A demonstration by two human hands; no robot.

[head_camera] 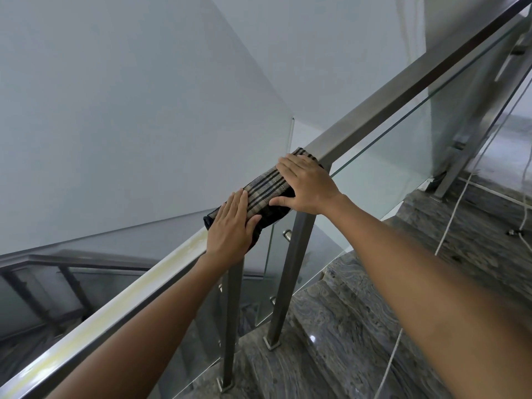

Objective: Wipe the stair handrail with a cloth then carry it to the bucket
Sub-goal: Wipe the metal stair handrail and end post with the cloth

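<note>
Head view shows both my hands pressed flat on the cloth (266, 187), a striped plaid piece draped over the top of the handrail (403, 95) where the rail bends above two steel posts (290, 272). My left hand (231, 230) lies open, palm down, on the lower end of the cloth, thumb tucked against its folded edge; my right hand (306, 184) is likewise open and spread over the upper end, thumb hooked on the near side. Neither closes around the fabric; the flat palms appear meant to pin it to the rail's top face so it can slide along. Below the left hand the rail carries a pale yellowish film (138, 289) (residue or protective wrap, I cannot tell which), so I judge wiping unfinished. No bucket is in view. Glass panels (388, 165) and stone steps (359, 326) lie beyond.
</note>
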